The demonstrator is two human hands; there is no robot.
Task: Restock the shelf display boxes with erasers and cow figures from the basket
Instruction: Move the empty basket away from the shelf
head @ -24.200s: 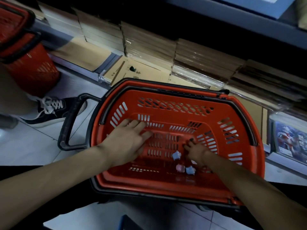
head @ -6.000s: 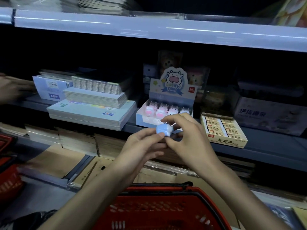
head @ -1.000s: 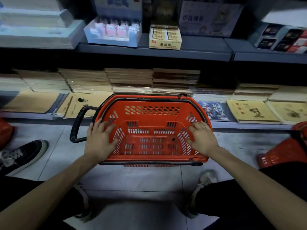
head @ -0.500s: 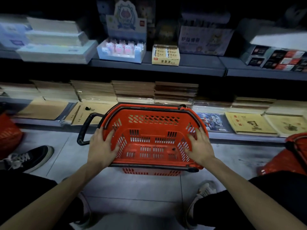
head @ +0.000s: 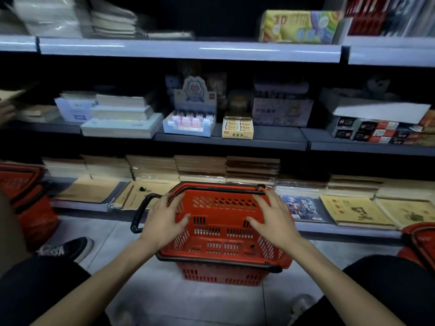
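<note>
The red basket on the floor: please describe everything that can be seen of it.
The red basket looks like perforated plastic with slotted walls and floor, a dark rim band and a black looped handle at its left end. It sits upright on the tiled floor below the shelves. No erasers or figures show inside it. The left hand rests open on its left rim, the right hand open on its right rim.

1. The left hand (head: 164, 220) and right hand (head: 274, 220), half a second ago gripping the basket (head: 223, 234) rim, are now lifted with fingers spread above it.
2. The last small figures seen in the basket earlier are gone.
3. The view has been raised, revealing a higher shelf (head: 188, 51).
</note>
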